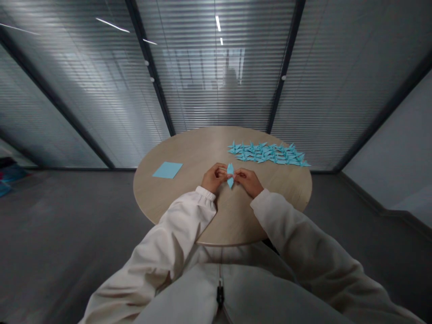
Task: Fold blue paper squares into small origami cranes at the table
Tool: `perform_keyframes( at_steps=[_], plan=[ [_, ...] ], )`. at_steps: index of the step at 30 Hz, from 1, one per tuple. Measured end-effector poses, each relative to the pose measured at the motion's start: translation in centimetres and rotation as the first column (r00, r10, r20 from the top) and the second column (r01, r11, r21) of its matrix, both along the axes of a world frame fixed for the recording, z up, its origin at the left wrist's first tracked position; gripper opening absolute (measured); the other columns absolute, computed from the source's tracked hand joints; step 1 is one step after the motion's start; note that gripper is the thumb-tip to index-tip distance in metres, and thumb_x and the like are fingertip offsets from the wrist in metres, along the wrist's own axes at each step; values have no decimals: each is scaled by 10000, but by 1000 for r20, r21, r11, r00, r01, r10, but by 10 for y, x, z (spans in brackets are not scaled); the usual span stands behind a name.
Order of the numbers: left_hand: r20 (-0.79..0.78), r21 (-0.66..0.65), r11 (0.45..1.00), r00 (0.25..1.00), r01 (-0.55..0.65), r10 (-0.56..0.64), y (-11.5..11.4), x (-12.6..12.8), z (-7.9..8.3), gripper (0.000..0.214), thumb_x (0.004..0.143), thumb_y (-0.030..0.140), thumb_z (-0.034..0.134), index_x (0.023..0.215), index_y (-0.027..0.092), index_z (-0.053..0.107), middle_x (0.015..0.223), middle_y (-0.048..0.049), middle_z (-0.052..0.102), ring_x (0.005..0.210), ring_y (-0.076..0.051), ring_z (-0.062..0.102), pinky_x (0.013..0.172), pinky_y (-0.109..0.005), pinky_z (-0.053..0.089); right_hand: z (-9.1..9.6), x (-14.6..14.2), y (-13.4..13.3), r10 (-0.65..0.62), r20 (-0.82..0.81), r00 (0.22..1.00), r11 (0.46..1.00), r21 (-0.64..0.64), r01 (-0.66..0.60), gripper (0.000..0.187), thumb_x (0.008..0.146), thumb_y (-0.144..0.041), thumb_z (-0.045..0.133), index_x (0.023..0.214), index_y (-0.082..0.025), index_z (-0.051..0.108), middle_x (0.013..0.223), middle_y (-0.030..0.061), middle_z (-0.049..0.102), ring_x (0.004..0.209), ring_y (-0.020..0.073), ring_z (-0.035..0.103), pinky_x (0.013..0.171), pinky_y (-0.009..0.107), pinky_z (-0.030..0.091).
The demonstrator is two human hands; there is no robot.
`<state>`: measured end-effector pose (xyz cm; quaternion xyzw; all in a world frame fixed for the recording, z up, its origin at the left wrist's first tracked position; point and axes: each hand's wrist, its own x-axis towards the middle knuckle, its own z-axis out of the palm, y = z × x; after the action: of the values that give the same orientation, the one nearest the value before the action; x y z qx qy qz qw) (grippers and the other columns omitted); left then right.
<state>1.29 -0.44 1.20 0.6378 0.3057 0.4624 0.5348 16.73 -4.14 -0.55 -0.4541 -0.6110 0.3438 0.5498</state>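
Note:
A small piece of folded blue paper [230, 170], long and narrow with pointed ends, is held over the middle of the table. From its left side my left hand [215, 177] pinches it with closed fingers. My right hand [248, 180] grips the opposite side between thumb and fingers. The fingertips of both hands hide part of the paper's middle. Several folded blue paper cranes [270, 154] lie close together in rows beyond my right hand. To the left of my left hand rests a flat stack or sheet of blue square paper [168, 170].
The round wooden table [199, 141] has its near edge just in front of my body. Behind it stands a glass partition with blinds [216, 108] in dark frames. Grey floor [84, 225] surrounds the table, and a white wall [394, 144] is at the right.

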Motion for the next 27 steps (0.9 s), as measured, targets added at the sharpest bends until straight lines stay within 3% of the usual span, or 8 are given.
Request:
perform_keyframes(
  at_steps=[9,13,16,19,22,25,27],
  plan=[
    [-15,-14,1000,1000,-15,15,1,-2,-2,449,483,247,776,805,139,482,508,54,556,447,-66,507,487,-183,406,4,1,-4,31,74,997,998,43,-35,220,687,-375,614,682,-157,589,627,-11,569,617,125,525,618,243,406],
    [11,-8,999,999,36,-36,-1,-2,-2,502,543,292,762,911,160,446,549,59,567,488,-75,531,535,-198,435,4,2,-3,58,-47,997,998,-15,-58,231,647,-382,653,655,-161,586,617,-14,581,608,127,533,616,253,409],
    [-13,146,987,998,67,-66,-3,-4,-1,451,710,338,639,1079,176,435,639,33,588,581,-91,559,603,-221,457,7,2,-1,68,-179,982,990,-110,-89,205,628,-351,662,636,-158,593,581,-14,580,565,121,521,589,254,404],
    [-142,412,909,990,68,-10,-5,-6,0,352,820,305,505,1155,200,493,873,-49,609,816,-135,576,706,-263,470,8,2,-1,78,-343,936,978,-154,-138,169,617,-306,664,605,-155,590,575,-12,569,550,111,507,578,250,405],
    [-245,623,782,956,25,164,-7,-8,4,228,799,269,544,996,209,642,1068,-93,560,1029,-189,512,854,-339,439,7,1,-1,145,-479,866,955,-162,-249,168,603,-284,676,591,-154,570,589,-9,555,561,111,508,570,251,415],
    [-222,714,698,926,-58,304,-6,-10,7,157,775,255,586,884,219,694,1148,-88,545,1108,-206,479,972,-395,358,6,-1,-2,202,-478,855,934,-168,-314,187,635,-324,653,640,-153,577,601,-4,549,558,118,511,568,268,428],
    [-200,710,699,926,-88,320,-5,-10,7,149,768,261,597,864,214,701,1163,-81,564,1129,-209,479,988,-390,348,5,-1,-2,173,-401,900,956,-151,-252,200,673,-355,614,685,-158,583,626,0,552,576,123,517,578,274,434]
  ],
)
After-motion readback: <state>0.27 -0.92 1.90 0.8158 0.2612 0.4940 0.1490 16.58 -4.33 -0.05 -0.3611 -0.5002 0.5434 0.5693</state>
